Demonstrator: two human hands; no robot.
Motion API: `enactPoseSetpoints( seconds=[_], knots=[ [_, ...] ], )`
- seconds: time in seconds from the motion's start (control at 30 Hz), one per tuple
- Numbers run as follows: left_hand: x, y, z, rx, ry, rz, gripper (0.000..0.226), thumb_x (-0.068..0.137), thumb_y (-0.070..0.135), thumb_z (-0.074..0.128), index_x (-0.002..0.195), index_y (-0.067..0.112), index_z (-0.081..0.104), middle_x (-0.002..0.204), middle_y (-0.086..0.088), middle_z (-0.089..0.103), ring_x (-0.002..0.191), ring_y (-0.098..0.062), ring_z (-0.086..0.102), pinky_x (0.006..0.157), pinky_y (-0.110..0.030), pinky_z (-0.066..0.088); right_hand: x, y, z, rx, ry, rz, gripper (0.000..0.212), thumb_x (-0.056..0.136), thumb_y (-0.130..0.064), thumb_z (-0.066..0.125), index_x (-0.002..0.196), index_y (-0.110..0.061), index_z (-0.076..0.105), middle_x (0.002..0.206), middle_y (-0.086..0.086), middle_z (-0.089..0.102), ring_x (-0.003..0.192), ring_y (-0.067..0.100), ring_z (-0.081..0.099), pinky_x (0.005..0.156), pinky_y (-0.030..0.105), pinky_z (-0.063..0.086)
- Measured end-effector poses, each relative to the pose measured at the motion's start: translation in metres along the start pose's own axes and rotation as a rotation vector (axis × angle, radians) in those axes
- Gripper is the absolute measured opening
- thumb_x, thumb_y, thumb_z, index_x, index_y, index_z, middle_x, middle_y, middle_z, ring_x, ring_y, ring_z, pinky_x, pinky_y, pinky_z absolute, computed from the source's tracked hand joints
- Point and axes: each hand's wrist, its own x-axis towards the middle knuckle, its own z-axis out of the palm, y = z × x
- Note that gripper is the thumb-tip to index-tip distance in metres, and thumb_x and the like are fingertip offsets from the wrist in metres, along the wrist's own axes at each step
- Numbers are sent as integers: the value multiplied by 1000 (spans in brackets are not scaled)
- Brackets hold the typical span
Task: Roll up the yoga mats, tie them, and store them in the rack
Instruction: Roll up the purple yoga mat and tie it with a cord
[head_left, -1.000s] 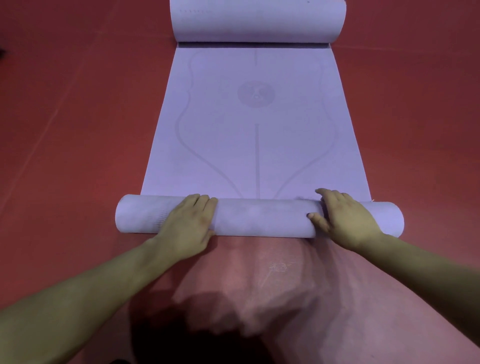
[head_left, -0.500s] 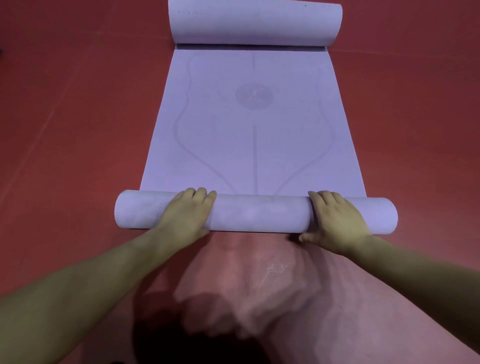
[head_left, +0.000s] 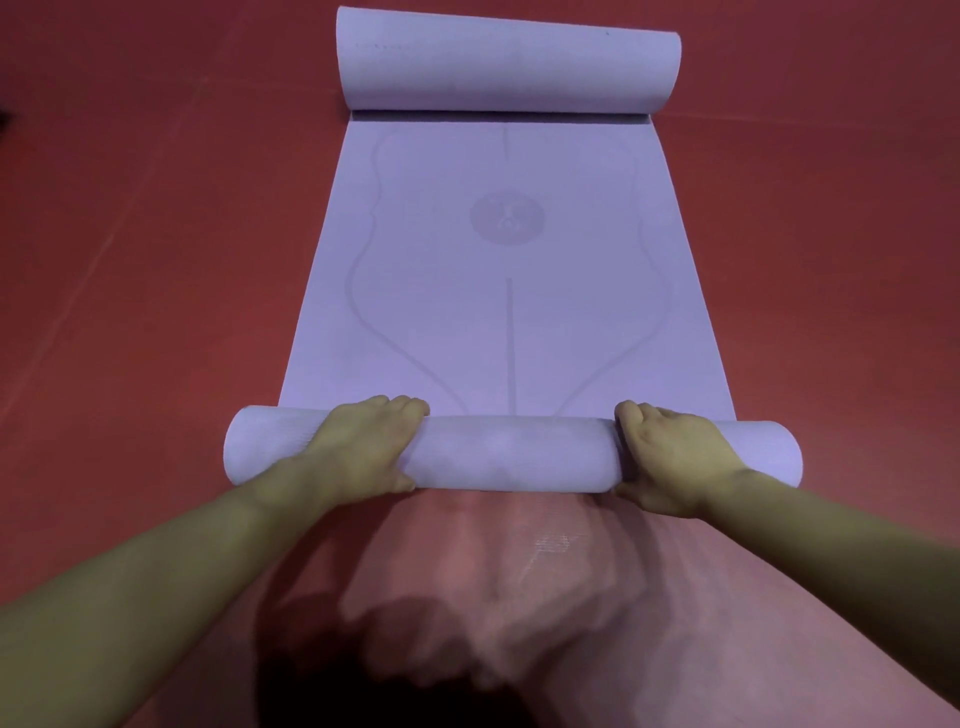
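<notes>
Roll (head_left: 514, 452) thicker, advanced along mat (head_left: 441, 291); left hand (head_left: 363, 447), right hand (head_left: 670, 457) both curled round it, thumbs beneath.

A pale lavender foam yoga mat (head_left: 509, 332) lies lengthwise on a smooth red floor (head_left: 156, 260). Its flat middle is printed with faint curved guide lines, a centre line and a round emblem (head_left: 507, 217). The mat's far end is curled into a thick far roll (head_left: 509, 62). Its near end is wound into a near roll (head_left: 514, 452) lying crosswise. The left hand (head_left: 363, 447) grips the near roll left of centre, fingers over the top, thumb on the near side. The right hand (head_left: 670, 457) grips it the same way towards the right end. A dark shadow (head_left: 415, 675) falls on the floor between the forearms.
</notes>
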Motion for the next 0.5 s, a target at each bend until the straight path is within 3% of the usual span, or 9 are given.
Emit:
enactPoseSetpoints(
  seconds=[0.33, 0.43, 0.5],
  knots=[
    [-7, -8, 0, -154, -121, 23, 64, 69, 54, 75, 119, 28, 44, 100, 12, 59, 90, -16, 56, 71, -32, 39, -2, 5, -13, 8, -183, -16, 62, 71, -64, 66, 107, -20, 41, 95, -4, 59, 75, 24, 53, 64, 33, 40],
    [1, -15, -2, -257, -218, -1, 59, 71, 51, 74, 120, 30, 49, 103, 11, 61, 95, -16, 57, 80, -34, 45, 7, 7, -14, 29, -239, -10, 62, 72, -62, 67, 111, -21, 43, 98, -5, 62, 82, 24, 57, 67, 32, 39],
    [6, -19, -2, -307, -236, -1, 64, 69, 56, 68, 126, 32, 52, 117, 11, 57, 112, -16, 50, 93, -36, 45, 15, 11, -16, 108, -307, 20, 62, 75, -58, 69, 118, -22, 44, 104, -5, 63, 85, 21, 54, 71, 32, 41]
  ],
)
